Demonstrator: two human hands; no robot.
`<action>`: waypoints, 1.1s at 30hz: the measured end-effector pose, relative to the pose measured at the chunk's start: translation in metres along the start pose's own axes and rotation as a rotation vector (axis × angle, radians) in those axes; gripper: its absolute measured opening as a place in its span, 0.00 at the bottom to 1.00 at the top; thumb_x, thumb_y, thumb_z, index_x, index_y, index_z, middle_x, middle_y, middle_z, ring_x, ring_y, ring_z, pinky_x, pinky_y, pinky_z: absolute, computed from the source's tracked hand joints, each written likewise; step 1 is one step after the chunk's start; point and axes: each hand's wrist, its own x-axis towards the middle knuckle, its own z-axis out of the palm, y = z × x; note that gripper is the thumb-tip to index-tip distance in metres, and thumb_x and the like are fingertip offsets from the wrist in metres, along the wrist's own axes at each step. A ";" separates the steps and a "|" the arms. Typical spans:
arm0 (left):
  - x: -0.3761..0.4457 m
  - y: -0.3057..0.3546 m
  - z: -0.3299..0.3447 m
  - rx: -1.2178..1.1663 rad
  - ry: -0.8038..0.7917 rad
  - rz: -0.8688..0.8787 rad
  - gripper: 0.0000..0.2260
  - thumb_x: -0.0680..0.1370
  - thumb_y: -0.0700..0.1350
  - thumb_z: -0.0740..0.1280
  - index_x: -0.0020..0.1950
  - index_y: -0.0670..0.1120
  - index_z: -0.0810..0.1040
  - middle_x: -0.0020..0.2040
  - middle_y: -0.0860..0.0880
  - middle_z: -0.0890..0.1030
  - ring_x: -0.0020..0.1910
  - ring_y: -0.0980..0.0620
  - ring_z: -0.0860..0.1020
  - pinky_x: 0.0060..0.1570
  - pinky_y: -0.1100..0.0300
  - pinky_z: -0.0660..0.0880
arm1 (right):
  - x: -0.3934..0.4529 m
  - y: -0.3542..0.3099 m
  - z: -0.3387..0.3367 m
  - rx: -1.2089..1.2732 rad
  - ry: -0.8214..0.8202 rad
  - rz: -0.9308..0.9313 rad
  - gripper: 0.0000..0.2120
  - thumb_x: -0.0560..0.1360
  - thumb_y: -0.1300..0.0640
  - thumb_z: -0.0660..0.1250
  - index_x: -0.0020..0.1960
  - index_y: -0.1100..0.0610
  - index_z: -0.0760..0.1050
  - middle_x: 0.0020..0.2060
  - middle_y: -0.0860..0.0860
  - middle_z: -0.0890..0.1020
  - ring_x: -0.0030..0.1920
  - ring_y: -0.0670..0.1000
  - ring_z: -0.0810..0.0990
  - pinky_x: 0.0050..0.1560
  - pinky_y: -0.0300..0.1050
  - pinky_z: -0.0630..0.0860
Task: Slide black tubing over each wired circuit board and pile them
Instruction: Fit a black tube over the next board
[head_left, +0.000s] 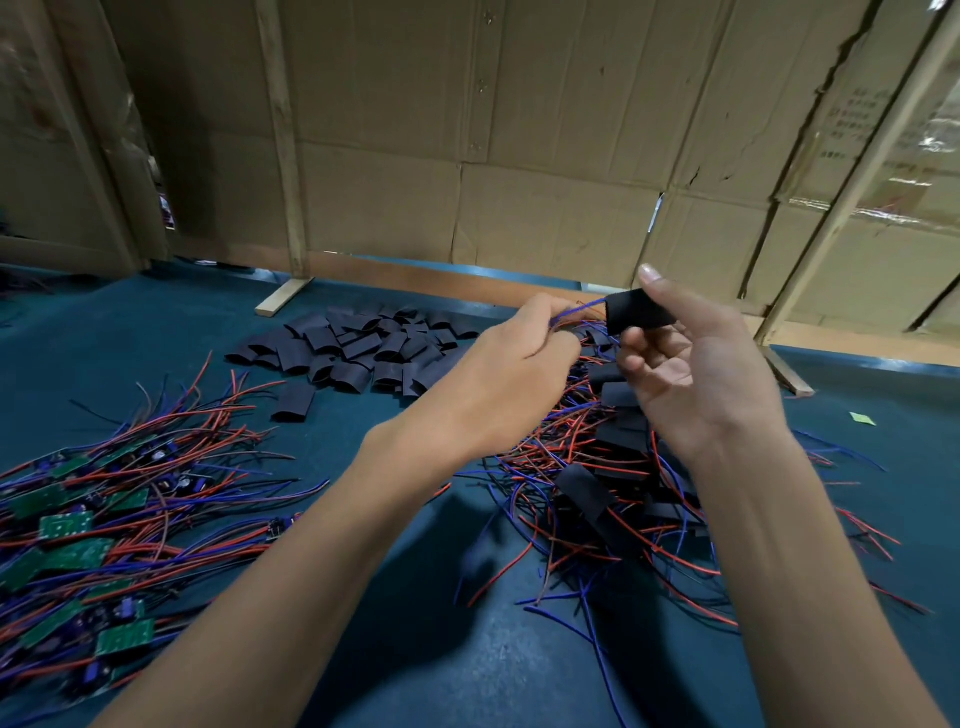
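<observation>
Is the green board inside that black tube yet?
Cannot tell. Wires enter the tube in the right hand; no board shows.

Black tubing pieces (358, 348), green circuit boards (67, 525), red and blue wires (171, 441), teal table (405, 649)

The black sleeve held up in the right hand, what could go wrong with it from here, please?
The black sleeve sits pinched in the right hand while the left hand pulls the wires; a hard tug might strain them. Dropped onto the finished pile, loose wires could tangle.
</observation>
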 end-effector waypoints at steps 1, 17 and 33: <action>-0.001 0.002 -0.001 0.018 -0.023 0.022 0.18 0.82 0.41 0.56 0.68 0.56 0.72 0.44 0.50 0.80 0.35 0.61 0.71 0.35 0.67 0.68 | 0.000 0.002 0.002 0.043 0.022 0.003 0.09 0.74 0.59 0.74 0.40 0.56 0.74 0.28 0.49 0.78 0.28 0.46 0.74 0.26 0.37 0.68; 0.004 0.003 -0.005 -0.505 0.179 -0.134 0.20 0.76 0.31 0.72 0.63 0.42 0.70 0.52 0.45 0.83 0.49 0.48 0.85 0.45 0.55 0.84 | 0.004 0.007 0.003 0.209 -0.037 0.138 0.11 0.75 0.69 0.64 0.56 0.64 0.75 0.46 0.56 0.84 0.30 0.45 0.68 0.29 0.35 0.61; -0.002 0.008 -0.002 -0.118 0.102 0.147 0.11 0.74 0.38 0.75 0.53 0.51 0.83 0.51 0.56 0.86 0.51 0.66 0.82 0.54 0.70 0.74 | -0.002 0.001 -0.004 0.807 0.034 0.196 0.16 0.74 0.66 0.72 0.57 0.58 0.71 0.42 0.55 0.79 0.33 0.49 0.71 0.31 0.39 0.66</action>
